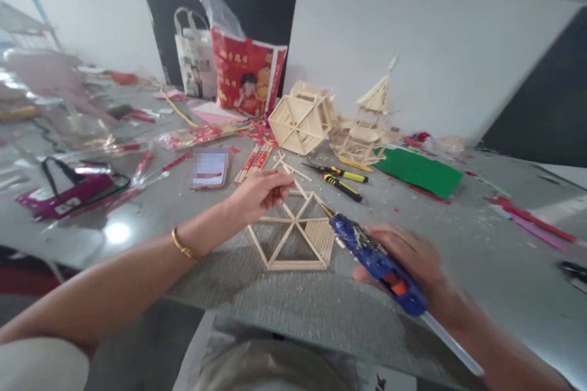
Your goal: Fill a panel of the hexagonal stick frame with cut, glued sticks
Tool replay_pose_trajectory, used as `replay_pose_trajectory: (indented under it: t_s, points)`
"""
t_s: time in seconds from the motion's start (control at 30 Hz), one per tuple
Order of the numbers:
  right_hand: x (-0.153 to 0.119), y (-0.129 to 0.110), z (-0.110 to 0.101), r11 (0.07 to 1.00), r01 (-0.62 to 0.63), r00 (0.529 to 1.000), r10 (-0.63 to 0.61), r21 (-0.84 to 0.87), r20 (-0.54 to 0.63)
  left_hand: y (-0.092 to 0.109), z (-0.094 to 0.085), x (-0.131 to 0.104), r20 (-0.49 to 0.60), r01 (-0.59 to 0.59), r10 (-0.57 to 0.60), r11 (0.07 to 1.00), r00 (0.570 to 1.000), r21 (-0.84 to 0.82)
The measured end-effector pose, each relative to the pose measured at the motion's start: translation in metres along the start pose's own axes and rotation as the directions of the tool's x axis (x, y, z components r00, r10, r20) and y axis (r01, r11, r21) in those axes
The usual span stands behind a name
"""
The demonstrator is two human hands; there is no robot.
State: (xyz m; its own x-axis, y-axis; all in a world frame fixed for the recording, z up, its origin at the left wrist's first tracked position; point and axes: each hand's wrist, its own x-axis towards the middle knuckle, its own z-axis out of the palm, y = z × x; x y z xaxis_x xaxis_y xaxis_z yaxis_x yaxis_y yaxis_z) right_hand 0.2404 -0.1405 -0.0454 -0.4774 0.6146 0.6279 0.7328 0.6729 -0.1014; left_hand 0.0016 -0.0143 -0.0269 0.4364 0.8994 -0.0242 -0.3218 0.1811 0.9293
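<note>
A flat hexagonal frame of wooden sticks (298,266) lies on the table before me, with crossing spokes and one right-hand section filled by parallel sticks. Over its far left side, my left hand (263,194) pinches a thin wooden stick (300,186) that slants down toward the frame's top edge. My right hand (408,250) is wrapped round a blue hot glue gun (376,259), a clear glue stick (452,342) poking out of its rear. The gun's nozzle is close to the frame's upper right corner; whether it touches cannot be made out.
Behind the frame lie pliers (339,174), a cutter (342,188), red-printed chopsticks (252,164) and a phone (210,168). Farther back stand a hexagonal stick model (298,125), a stick boat (362,140) and a red bag (247,73). Green card (419,172) lies to the right.
</note>
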Motion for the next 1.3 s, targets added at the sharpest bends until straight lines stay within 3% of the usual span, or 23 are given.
replay_pose_trajectory:
  t_s: [0.43, 1.3]
  points:
    - [0.008, -0.003, 0.004, 0.992, 0.096, 0.995, -0.098, -0.082, -0.025, -0.003, 0.008, -0.008, 0.037, 0.044, -0.042, 0.998, 0.998, -0.040]
    - [-0.002, 0.001, 0.009, 0.995, 0.092, 0.996, -0.092, -0.030, -0.014, -0.005, 0.012, -0.011, 0.128, 0.045, -0.038, 0.998, 0.991, -0.052]
